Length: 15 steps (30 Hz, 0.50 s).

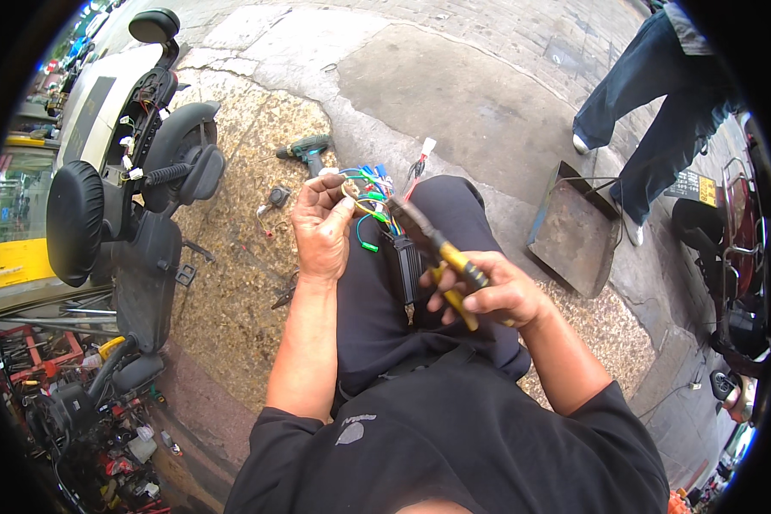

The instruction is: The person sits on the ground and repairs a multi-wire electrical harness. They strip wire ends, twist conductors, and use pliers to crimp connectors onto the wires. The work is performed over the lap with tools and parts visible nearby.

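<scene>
Your left hand (321,230) pinches wires (374,198) just beyond the black box (409,270); your right hand (494,289) grips pliers (451,255) beside it; misplaced jaws could nick neighbouring wires crowded there

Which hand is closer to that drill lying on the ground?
Left. The left hand is just below the drill in the picture; the right hand, holding pliers, is farther off, lower and to the right.
</scene>
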Motion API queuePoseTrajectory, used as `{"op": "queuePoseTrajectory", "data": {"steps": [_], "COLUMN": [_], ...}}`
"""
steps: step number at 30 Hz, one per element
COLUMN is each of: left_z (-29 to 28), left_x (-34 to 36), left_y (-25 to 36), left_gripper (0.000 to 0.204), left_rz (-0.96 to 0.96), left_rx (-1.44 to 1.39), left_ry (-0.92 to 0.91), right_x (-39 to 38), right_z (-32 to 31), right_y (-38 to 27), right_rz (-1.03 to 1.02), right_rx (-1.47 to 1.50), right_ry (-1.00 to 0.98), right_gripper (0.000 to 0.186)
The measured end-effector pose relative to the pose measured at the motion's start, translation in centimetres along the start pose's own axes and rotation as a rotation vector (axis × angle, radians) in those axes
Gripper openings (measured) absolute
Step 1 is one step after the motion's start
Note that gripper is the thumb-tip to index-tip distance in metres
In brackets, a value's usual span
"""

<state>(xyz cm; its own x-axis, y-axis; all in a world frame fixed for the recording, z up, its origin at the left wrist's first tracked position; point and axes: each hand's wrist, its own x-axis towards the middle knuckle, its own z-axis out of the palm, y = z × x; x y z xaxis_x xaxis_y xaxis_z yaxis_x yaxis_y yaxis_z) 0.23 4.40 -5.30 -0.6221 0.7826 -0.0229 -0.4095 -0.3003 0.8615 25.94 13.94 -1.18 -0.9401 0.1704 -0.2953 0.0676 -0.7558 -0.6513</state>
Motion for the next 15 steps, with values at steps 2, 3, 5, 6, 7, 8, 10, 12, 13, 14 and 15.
{"op": "queuePoseTrajectory", "data": {"steps": [2,3,5,6,7,8,10,12,13,14,15], "left_z": [0.3,0.4,0.4,0.4,0.4,0.4,0.6,0.6,0.7,0.7,0.7], "left_x": [-0.1,0.0,0.1,0.1,0.2,0.2,0.3,0.2,0.2,0.3,0.3], "left_y": [-0.2,-0.3,-0.5,-0.6,-0.6,-0.8,-1.0,-1.0,-1.0,-1.0,-0.9], "left_gripper": [0.03,0.03,0.029,0.028,0.028,0.028,0.029,0.027,0.027,0.025,0.023], "left_rz": [0.022,0.039,0.065,0.074,0.066,0.089,0.099,0.089,0.104,0.087,0.089], "left_rx": [0.003,0.015,0.037,0.047,0.064,0.067,0.089,0.159,0.178,0.22,0.247], "left_ry": [0.045,0.058,0.105,0.138,0.192,0.191,0.231,0.246,0.233,0.239,0.225], "right_x": [-1.5,-2.2,-3.6,-4.0,-4.1,-4.3,-4.7,-5.1,-5.1,-5.3,-5.5], "right_z": [-1.4,-2.4,-4.7,-5.8,-7.1,-8.5,-11.3,-13.7,-14.6,-15.5,-16.3], "right_y": [-1.1,-1.6,-2.2,-1.7,-1.2,-0.5,1.3,4.0,6.0,7.5,8.9], "right_rz": [-0.068,-0.094,-0.026,-0.028,0.054,0.103,0.278,0.437,0.419,0.433,0.477], "right_rx": [-0.103,-0.173,-0.346,-0.478,-0.712,-0.949,-1.05,-0.688,-0.615,-0.522,-0.411], "right_ry": [0.111,0.185,0.355,0.477,0.6,0.682,0.802,0.889,0.912,0.914,0.938], "right_gripper": [0.041,0.041,0.041,0.038,0.034,0.032,0.028,0.02,0.015,0.018,0.021]}}
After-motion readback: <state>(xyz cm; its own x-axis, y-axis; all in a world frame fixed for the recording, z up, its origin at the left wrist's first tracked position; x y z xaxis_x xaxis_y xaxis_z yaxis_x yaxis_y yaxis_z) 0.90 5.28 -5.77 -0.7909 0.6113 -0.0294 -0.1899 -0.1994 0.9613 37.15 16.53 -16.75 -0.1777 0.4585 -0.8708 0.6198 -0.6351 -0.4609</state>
